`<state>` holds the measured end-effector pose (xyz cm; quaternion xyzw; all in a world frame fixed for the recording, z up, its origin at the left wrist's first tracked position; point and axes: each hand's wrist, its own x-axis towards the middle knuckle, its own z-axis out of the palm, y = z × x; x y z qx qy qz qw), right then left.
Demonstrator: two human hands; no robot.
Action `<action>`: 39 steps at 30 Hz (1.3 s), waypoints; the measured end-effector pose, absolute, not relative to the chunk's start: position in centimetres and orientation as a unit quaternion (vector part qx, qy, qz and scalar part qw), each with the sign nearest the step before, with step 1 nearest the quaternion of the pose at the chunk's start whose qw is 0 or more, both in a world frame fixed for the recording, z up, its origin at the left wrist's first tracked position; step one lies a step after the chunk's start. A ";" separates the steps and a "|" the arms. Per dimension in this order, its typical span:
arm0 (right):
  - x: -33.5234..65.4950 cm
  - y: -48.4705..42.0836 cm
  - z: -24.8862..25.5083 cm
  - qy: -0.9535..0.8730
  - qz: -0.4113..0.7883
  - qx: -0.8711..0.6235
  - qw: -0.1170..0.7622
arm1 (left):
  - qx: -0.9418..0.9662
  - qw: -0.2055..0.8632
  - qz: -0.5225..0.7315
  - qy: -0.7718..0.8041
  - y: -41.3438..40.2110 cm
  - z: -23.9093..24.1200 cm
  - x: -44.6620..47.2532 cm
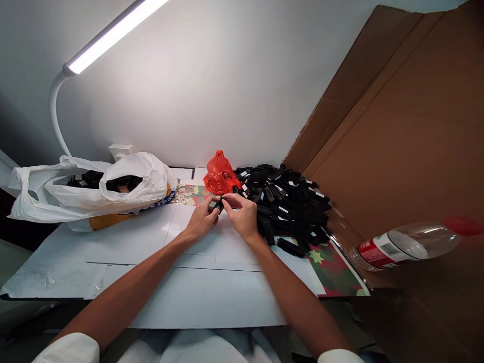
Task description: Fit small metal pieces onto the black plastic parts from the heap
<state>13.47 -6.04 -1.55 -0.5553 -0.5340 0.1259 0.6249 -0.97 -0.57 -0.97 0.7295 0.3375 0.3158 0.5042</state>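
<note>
My left hand [203,218] and my right hand [244,216] meet over the white table top [196,282], fingers pinched together on one small black plastic part [221,202]. Just right of my hands lies a big heap of the same black parts [289,201]. A small red plastic bag [220,174] sits right behind my fingertips. A little pile of small silvery bits [184,197] lies on the patterned sheet to the left of my left hand.
A white plastic bag [86,189] with more black parts sits at the left, under a white desk lamp [109,35]. Brown cardboard [397,141] walls the right side. An empty clear bottle [406,245] with a red label lies at the right.
</note>
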 end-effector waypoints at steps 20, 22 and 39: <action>14.2 -5.9 -0.9 -0.526 0.146 -0.570 0.614 | 0.723 0.539 0.317 0.293 -0.5 -1.5 -0.9; 14.4 -5.8 -1.0 -0.521 0.151 -0.573 0.614 | 0.721 0.542 0.318 0.291 -0.6 -1.5 -0.9; 15.2 -4.8 -1.8 -0.530 0.310 -0.487 0.622 | 0.693 0.582 0.327 0.271 -0.4 -1.3 -0.8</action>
